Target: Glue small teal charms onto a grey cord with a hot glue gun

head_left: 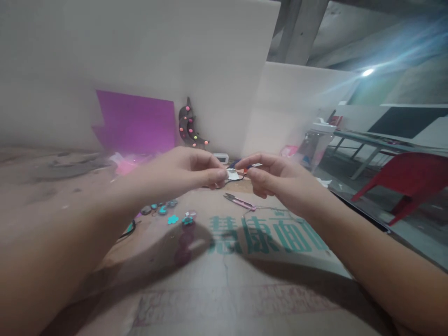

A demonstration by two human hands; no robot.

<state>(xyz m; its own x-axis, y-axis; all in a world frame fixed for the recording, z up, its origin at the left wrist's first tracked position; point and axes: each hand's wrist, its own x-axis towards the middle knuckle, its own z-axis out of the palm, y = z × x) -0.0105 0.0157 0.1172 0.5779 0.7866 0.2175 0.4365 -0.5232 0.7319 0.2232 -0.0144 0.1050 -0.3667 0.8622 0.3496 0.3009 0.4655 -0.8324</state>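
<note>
My left hand (pixel 191 170) is raised above the worktop, with its thumb and forefinger pinched together. Facing it across a small gap is my right hand (pixel 280 179), also in a pinch. What either hand holds is too small to make out. Behind the fingertips lie a white scrap (pixel 233 174) and a dark cord. Pink-handled thread snips (pixel 241 202) rest below the hands, with thin thread trailing to their right. Toward the left are a flat teal flower (pixel 172 219) and a second teal flower piece (pixel 188 220).
Cardboard with teal lettering (pixel 227 266) covers the worktop. At the back stand a purple sheet (pixel 140 121), a dark crescent ornament with coloured balls (pixel 185 128) and a small white device (pixel 221 158). A clear bottle (pixel 317 142) is at right; beyond it is a red chair (pixel 413 179).
</note>
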